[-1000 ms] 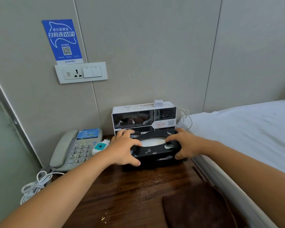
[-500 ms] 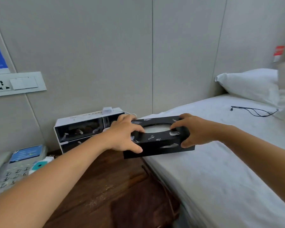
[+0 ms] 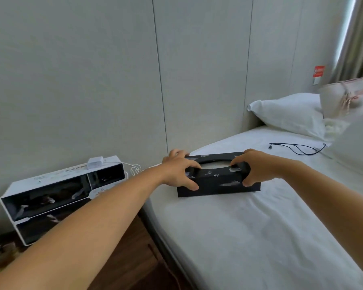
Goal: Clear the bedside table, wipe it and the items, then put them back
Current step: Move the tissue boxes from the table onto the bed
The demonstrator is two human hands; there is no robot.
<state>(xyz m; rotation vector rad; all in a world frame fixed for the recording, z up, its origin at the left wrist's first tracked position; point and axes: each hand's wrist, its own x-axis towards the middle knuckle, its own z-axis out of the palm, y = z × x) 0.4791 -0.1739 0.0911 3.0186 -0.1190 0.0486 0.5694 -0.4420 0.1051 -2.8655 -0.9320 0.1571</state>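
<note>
I count one black tissue box [image 3: 218, 181], held between two hands. It sits on the white bed [image 3: 260, 237] near the mattress's wall-side corner, its base down on the sheet as far as I can tell. My left hand [image 3: 179, 171] grips the box's left end, fingers curled over the top edge and thumb on the front face. My right hand [image 3: 254, 168] grips the right end the same way, fingers curled at the oval opening and thumb down the front. Both arms reach in from the lower edge of the view.

Left of the bed I see one white organizer [image 3: 57, 195] with dark compartments standing on the wooden bedside table [image 3: 134, 258], against the wall. One small white charger [image 3: 95, 162] lies on top of it.

Farther along the bed lie one black cable [image 3: 296, 147] and one white pillow [image 3: 289, 114]. Grey panelled wall [image 3: 92, 80] runs behind everything, with a curtain [image 3: 358, 38] at the far right.
</note>
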